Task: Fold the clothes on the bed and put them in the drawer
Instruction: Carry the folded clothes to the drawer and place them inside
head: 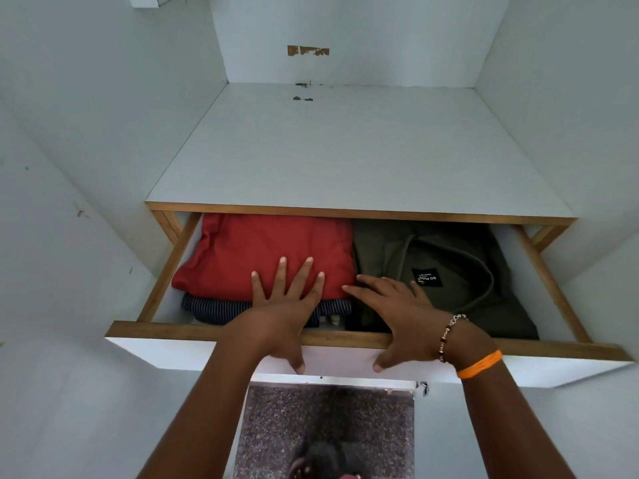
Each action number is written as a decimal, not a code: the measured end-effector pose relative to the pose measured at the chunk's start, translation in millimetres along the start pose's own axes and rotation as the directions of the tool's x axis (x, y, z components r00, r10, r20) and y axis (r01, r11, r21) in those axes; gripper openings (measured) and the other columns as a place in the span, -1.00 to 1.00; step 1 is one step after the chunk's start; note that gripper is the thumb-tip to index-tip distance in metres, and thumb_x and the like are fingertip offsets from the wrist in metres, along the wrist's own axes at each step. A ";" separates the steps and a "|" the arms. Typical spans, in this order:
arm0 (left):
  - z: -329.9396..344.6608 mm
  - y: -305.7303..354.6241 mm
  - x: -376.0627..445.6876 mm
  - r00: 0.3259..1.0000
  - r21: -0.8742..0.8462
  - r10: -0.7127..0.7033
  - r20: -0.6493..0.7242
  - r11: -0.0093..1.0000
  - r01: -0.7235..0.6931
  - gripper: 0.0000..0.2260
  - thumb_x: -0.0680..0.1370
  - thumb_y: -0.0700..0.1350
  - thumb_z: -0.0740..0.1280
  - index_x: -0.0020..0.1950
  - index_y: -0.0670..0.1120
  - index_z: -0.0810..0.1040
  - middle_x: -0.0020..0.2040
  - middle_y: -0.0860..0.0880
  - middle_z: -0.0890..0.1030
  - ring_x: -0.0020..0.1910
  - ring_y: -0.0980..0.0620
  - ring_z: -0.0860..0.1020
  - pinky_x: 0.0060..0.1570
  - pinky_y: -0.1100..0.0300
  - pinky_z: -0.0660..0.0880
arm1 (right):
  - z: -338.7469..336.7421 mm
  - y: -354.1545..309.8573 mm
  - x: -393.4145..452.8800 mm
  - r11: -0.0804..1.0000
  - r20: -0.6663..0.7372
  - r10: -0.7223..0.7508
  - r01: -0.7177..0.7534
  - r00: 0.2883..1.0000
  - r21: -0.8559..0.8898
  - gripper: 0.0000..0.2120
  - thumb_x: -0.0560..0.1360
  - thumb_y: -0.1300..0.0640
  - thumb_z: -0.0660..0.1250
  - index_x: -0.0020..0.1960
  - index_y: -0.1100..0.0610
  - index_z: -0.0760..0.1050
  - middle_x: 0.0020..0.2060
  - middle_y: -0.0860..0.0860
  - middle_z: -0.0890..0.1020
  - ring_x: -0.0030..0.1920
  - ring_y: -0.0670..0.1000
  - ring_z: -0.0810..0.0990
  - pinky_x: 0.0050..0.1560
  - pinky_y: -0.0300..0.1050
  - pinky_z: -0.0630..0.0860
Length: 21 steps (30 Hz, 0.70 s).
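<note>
Your left hand presses flat, fingers spread, on the folded red garment lying in the open drawer (left side, atop a striped garment). Your right hand rests with straight fingers on the olive garment beside it, thumb on the drawer front.

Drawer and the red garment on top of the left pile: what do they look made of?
Drawer: looks like board with a smooth white laminate face and bare wood-toned top edges, matt. Red garment: soft woven or knit fabric, probably cotton, judging by its matt surface and rounded folds; the left hand lies flat on it.
</note>
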<state>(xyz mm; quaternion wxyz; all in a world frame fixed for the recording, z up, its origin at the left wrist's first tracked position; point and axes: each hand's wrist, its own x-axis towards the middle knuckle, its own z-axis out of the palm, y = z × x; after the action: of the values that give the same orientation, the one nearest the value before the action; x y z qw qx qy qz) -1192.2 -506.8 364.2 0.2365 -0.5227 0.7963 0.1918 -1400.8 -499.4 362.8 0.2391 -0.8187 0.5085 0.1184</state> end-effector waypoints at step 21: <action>-3.5 -24.1 92.7 0.517 -0.044 -0.189 -0.835 0.959 0.281 -0.17 0.43 0.07 0.42 0.53 -0.03 -0.01 0.53 -0.16 0.08 0.49 -0.29 0.03 0.32 -0.39 0.03 | 8.3 40.0 84.2 0.878 -0.839 0.254 -0.479 0.481 -0.008 -0.14 0.38 0.03 0.45 0.52 0.07 0.02 0.51 0.07 0.13 0.50 0.22 0.05 0.38 0.37 -0.04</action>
<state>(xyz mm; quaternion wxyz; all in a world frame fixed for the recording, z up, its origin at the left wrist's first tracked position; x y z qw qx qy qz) -1202.2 -586.7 312.2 -0.1195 -0.6414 0.7427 -0.1509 -1397.7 -575.2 308.0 -0.1563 -0.6716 0.7054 -0.1641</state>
